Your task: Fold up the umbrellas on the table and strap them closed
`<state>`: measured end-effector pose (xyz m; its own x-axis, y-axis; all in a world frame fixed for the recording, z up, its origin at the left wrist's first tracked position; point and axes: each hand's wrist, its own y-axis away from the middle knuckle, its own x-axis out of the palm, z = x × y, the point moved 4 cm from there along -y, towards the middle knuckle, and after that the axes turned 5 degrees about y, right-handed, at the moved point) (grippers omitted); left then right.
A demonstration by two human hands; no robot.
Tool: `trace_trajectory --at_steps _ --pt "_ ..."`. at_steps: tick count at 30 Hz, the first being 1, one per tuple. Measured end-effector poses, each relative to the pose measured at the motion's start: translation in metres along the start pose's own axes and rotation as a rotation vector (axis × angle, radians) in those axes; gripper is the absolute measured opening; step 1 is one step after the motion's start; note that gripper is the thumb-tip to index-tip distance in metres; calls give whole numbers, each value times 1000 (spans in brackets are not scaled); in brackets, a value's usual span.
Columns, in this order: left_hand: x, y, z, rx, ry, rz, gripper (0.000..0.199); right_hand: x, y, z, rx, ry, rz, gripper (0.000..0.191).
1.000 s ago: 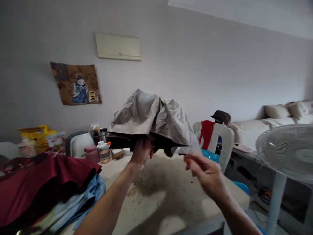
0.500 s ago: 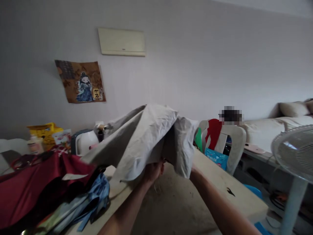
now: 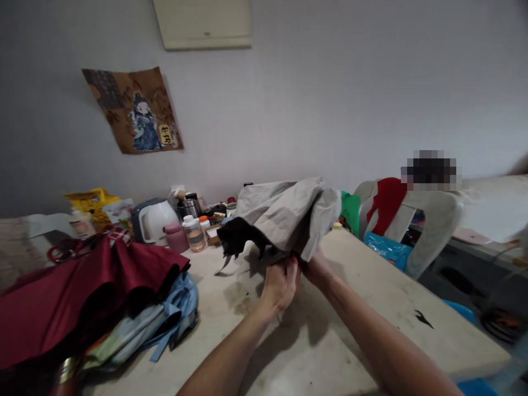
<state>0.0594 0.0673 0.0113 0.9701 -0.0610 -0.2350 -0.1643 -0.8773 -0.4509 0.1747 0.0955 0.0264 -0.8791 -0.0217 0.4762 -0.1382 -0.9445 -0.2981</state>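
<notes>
A grey umbrella (image 3: 284, 214), loosely folded with its black lining showing on the left, hangs above the table in front of me. My left hand (image 3: 281, 285) is closed around its lower end, just below the canopy's edge. My right hand (image 3: 317, 269) reaches up at the canopy's right side; its fingers are partly hidden by the cloth. To the left lies a dark red umbrella (image 3: 94, 286), loosely gathered, over a light blue umbrella (image 3: 181, 302) with a hanging strap. A wooden-looking handle (image 3: 66, 374) shows at the lower left.
Along the table's (image 3: 363, 297) back left stand a white kettle (image 3: 159, 220), a pink jar (image 3: 176, 237), a clear bottle (image 3: 193, 234) and a yellow bag (image 3: 93, 201). A black scrap (image 3: 423, 318) lies at the right. Beyond are a white chair (image 3: 441, 220), a blue packet (image 3: 388, 248) and a person (image 3: 429, 169).
The grey umbrella's canopy has drawn in and shifted right, showing its black lining. My left hand has come into fuller view, and the camera has tilted down.
</notes>
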Motion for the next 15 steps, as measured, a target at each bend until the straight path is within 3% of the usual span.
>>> trace_trajectory --at_steps 2,3,6,8,11,15 --pt "-3 -2 1 -4 -27 -44 40 -20 -10 1 69 -74 -33 27" --pt "-6 -5 5 -81 37 -83 37 -29 -14 2 112 -102 -36 27" --pt "-16 -13 19 -422 469 -168 19 -50 -20 4 189 -122 -12 22" --pt "-27 -19 20 -559 817 -227 15 -57 -20 4 208 -130 4 22" --pt "-51 -26 9 -548 1135 -266 22 -62 -20 1 190 -140 23 23" --pt "-75 -28 -11 -410 1092 -77 37 -67 -24 -5 134 -117 34 24"
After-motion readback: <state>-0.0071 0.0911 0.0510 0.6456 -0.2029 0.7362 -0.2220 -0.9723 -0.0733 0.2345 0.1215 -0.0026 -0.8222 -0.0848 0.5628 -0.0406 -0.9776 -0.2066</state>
